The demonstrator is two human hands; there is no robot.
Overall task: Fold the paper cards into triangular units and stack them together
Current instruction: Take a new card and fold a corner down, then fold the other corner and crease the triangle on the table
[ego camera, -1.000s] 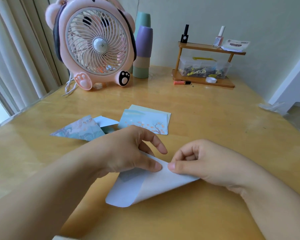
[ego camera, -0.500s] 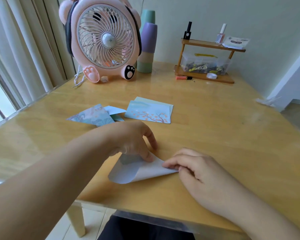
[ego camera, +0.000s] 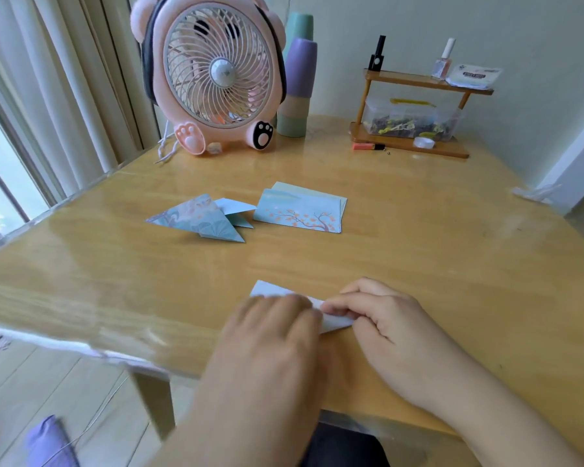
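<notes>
The wooden table (ego camera: pixel 418 251) fills the room in front of me, with the pink fan (ego camera: pixel 213 72) and the little wooden shelf (ego camera: pixel 415 143) at its far edge, and the whole view has swung down and closer over the last second, so the near edge and the floor now show. In the middle of the table sit the flat pile of unfolded cards (ego camera: pixel 300 210) and, just beside it on the left, the finished triangular units (ego camera: pixel 203 220), untouched throughout. The real change is up front: the white card (ego camera: pixel 334 320), which a second ago lay curled open with a loose rounded flap, is now pressed down flat near the table's front edge, mostly hidden under the hands. The left hand (ego camera: pixel 270 328) lies over it, blurred, fingers fairly straight and pressing rather than gripping. The right hand (ego camera: pixel 381 318) has its fingers curled, pinching the card's right end. I'd judge the first fold is being creased, so this unit is only just begun.
</notes>
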